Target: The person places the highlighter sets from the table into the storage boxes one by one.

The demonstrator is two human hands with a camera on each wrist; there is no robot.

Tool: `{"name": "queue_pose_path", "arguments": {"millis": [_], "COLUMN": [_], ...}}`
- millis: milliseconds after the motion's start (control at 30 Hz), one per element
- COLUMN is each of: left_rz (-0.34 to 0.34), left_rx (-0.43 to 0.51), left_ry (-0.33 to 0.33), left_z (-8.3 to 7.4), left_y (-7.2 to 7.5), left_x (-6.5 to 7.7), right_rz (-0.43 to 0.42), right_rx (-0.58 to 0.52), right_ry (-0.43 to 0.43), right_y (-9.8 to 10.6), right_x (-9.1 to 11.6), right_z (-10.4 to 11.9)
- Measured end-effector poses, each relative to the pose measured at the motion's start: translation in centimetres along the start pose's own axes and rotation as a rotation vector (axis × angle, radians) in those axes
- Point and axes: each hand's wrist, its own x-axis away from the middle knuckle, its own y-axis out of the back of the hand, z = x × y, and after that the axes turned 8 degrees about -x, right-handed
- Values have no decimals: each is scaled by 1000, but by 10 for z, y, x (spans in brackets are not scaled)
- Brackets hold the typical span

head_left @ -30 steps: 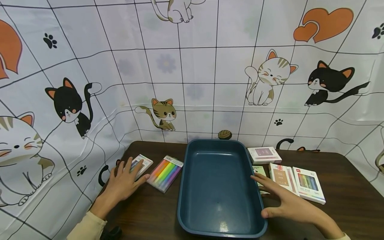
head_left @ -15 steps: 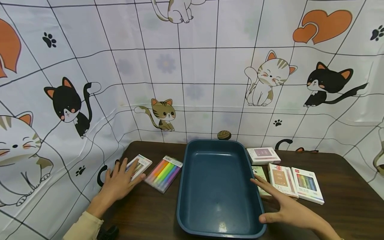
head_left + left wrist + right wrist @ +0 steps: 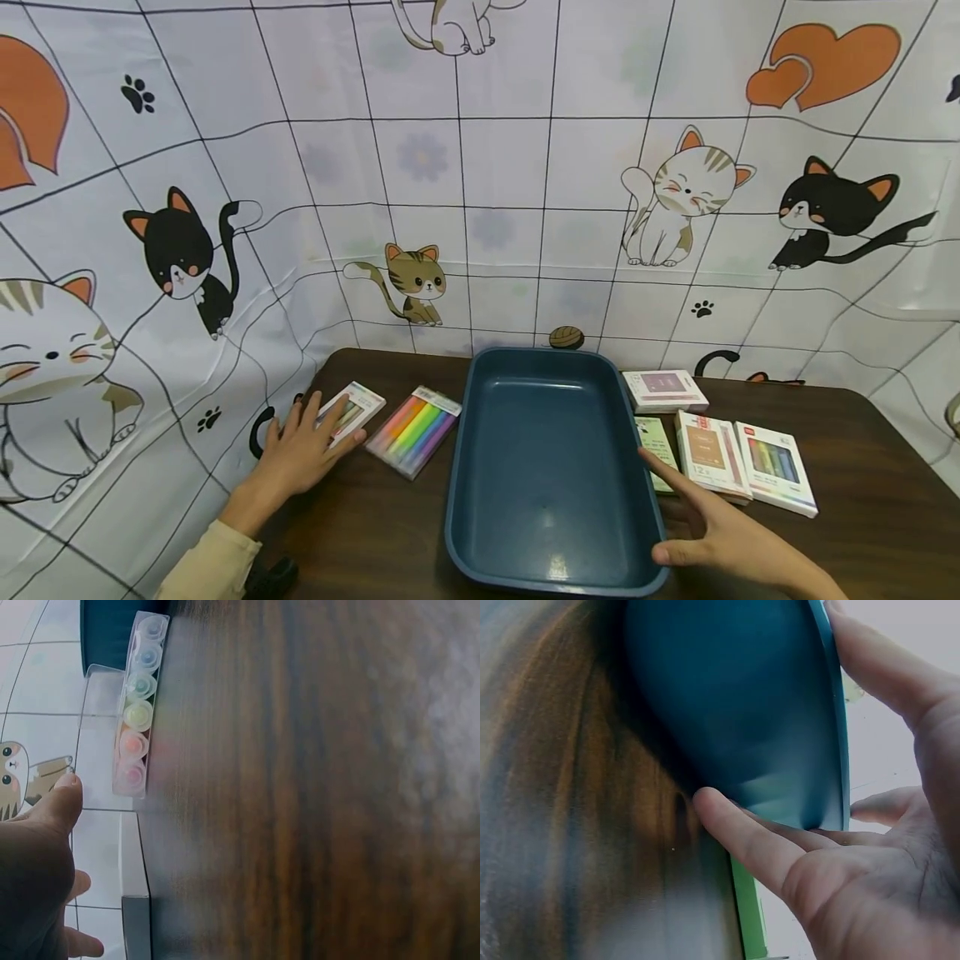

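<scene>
A deep blue plastic tray (image 3: 555, 467) stands on the dark wooden table. My right hand (image 3: 723, 533) is at its right side, thumb by the near part of the rim and index fingertip at the rim farther back. In the right wrist view, the extended fingers (image 3: 742, 836) lie along the tray's outer wall. My left hand (image 3: 296, 454) spreads its fingers over a white box of coloured pens or pencils (image 3: 362, 408), partly covering it. Beside that box lies a clear pack of rainbow markers (image 3: 415, 432), its round ends facing the left wrist camera.
Right of the tray lie a white box with a purple label (image 3: 664, 391), a green pack (image 3: 655, 450), white boxes with a brown label (image 3: 707, 450) and a box of coloured pencils (image 3: 776, 467). A cat-print sheet (image 3: 495, 167) hangs behind the table. A black object (image 3: 272, 577) is near the left sleeve.
The left hand has drawn slightly left, away from the markers and over the white box. The right hand's other fingers have dropped out of sight below the index finger. The head view has shifted slightly.
</scene>
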Motion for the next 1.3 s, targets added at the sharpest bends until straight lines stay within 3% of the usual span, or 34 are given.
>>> {"name": "queue_pose_path", "arguments": {"millis": [133,433,967,1300], "left_rz": [-4,-23,-4,-15], "left_rx": [1,0,-16,46], "left_ry": [-7,7,24,28], "left_z": [-1,5,6,11], "left_y": [2,-2,-3,-9], "left_x": [0,2,1,0], "right_rz": [-5,34,20,14], "right_rx": [18,-72,-72,-80], "right_ry": [3,-10,19,28], "right_y": [-1,-2,-2,-3], "right_x": [2,0,0,0], "right_z": [-1,-3,-7,-8]}}
